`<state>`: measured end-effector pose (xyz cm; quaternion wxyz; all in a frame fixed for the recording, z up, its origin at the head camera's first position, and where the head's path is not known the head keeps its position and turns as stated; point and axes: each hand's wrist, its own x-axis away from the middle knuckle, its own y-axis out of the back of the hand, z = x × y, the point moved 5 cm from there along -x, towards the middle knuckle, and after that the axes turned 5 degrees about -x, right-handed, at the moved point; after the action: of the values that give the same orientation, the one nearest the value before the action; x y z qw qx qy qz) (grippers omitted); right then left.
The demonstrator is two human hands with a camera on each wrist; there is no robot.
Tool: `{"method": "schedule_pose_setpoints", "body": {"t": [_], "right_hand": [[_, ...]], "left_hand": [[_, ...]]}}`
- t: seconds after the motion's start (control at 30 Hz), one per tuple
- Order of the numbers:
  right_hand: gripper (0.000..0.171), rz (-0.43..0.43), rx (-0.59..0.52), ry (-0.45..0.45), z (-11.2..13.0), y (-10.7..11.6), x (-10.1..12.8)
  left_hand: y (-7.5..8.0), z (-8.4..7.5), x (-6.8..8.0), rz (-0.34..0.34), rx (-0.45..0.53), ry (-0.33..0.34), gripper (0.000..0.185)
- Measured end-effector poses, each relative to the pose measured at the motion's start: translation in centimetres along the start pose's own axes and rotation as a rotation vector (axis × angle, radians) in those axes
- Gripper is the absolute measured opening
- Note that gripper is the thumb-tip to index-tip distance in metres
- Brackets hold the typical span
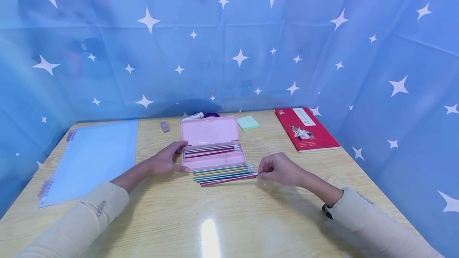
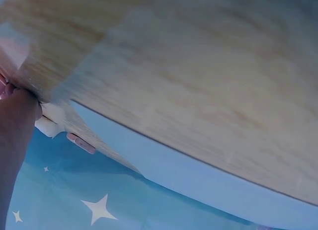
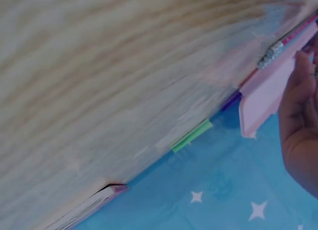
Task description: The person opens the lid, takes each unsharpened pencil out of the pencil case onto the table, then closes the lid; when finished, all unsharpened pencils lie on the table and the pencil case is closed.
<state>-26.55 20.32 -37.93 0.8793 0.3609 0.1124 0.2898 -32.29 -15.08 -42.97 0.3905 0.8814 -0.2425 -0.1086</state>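
Note:
An open pink pencil case (image 1: 213, 166) stands on the table, with several pencils (image 1: 211, 151) inside its long compartment and its lid (image 1: 209, 130) tipped back. My left hand (image 1: 166, 158) holds the case's left end, thumb at the front corner and fingers toward the hinge. In front of the case lies a row of several pencils (image 1: 218, 173) in blue, green and yellow. At the right end of that row my right hand (image 1: 281, 169) pinches the eraser end of a dark pink pencil (image 1: 229, 180), the one nearest me. The left wrist view shows little of the case.
A light-blue spiral notebook (image 1: 97, 154) lies to the left and a red book (image 1: 305, 130) at the back right. Behind the case are a small eraser (image 1: 165, 126), a white tube (image 1: 193, 116), a purple round object (image 1: 211, 115) and green sticky notes (image 1: 248, 123). A starry curtain (image 1: 229, 43) hangs behind the table.

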Motion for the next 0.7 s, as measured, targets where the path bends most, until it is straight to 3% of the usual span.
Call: {"method": "schedule_pose_setpoints", "body": {"t": [0.23,0.5,0.7], "right_hand": [[0.007,0.033,0.028,0.001,-0.4,-0.2,0.1],[0.008,-0.003,-0.003,-0.08,-1.1,-0.4,0.1],[0.008,-0.017,0.007,-0.086,-1.3,-0.7,0.0]], "left_hand": [[0.0,0.3,0.0,0.001,-0.015,0.001,0.107],[0.1,-0.1,0.0,0.006,-0.015,-0.011,0.108],[0.2,-0.2,-0.1,0.008,-0.026,-0.004,0.108]]}}
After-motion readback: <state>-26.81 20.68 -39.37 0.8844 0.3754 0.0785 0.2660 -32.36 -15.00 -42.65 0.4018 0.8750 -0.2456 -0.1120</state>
